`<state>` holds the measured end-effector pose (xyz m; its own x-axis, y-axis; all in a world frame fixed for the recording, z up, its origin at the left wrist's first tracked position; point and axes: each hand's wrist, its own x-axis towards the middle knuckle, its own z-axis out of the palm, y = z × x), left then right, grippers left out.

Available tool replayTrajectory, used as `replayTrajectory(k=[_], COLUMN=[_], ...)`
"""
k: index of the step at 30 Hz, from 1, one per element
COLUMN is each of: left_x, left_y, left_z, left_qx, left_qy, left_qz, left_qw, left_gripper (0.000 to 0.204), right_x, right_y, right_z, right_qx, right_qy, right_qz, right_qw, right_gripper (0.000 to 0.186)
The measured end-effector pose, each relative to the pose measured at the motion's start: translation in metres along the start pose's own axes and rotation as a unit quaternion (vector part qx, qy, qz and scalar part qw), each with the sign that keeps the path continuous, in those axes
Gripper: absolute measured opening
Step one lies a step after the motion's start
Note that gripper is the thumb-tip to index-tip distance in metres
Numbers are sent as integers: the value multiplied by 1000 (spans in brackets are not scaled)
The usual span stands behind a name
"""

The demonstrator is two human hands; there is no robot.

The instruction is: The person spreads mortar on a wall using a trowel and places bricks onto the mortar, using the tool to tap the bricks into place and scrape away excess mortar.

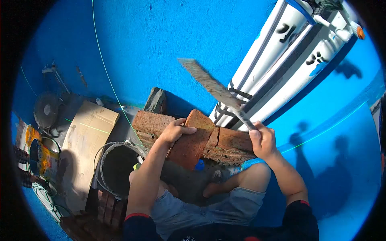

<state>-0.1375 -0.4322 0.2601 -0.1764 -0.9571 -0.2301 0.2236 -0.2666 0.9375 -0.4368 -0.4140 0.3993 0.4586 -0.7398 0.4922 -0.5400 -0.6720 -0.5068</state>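
Closed around the upper left part of a red brick (188, 148), my left hand (174, 131) holds it tilted in front of a low course of bricks (235, 140). My right hand (264, 140) grips the handle of a bricklayer's knife (207, 83), a long flat blade crusted with mortar. The blade is raised, pointing up and left above the bricks, apart from the held one. Mortar shows between and below the laid bricks. The held brick hides part of the course behind it.
A black bucket (103, 168) stands left of my legs, beside a wooden board (86, 134). White pipes (257, 68) lean on the blue wall (161, 36). A taut string line (105, 66) crosses at the left. Farther left are a fan (46, 110) and yellow pails (47, 160).
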Motion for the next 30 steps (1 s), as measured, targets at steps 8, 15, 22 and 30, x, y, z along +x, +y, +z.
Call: replayTrajectory(k=[8,15,22,30], left_x=[0,-7,-10,-5], left_y=[2,5,16,12], left_z=[19,18,24,20], left_qx=[12,30,-2,-63], left_qy=[-34,-23,-39,-17], left_qz=[-2,25,90,40], left_qw=[999,999,995,997], left_gripper=[56,60,61,52], right_x=[-35,-18,-29,-34], right_y=[93,50,23,68], right_z=[31,18,7,24], right_qx=[-223,-137,-47,-300], right_qy=[-76,-21,60,-110], right_qz=[85,71,31,136], right_qw=[968,988,997,938], right_gripper=[38,43,40,35])
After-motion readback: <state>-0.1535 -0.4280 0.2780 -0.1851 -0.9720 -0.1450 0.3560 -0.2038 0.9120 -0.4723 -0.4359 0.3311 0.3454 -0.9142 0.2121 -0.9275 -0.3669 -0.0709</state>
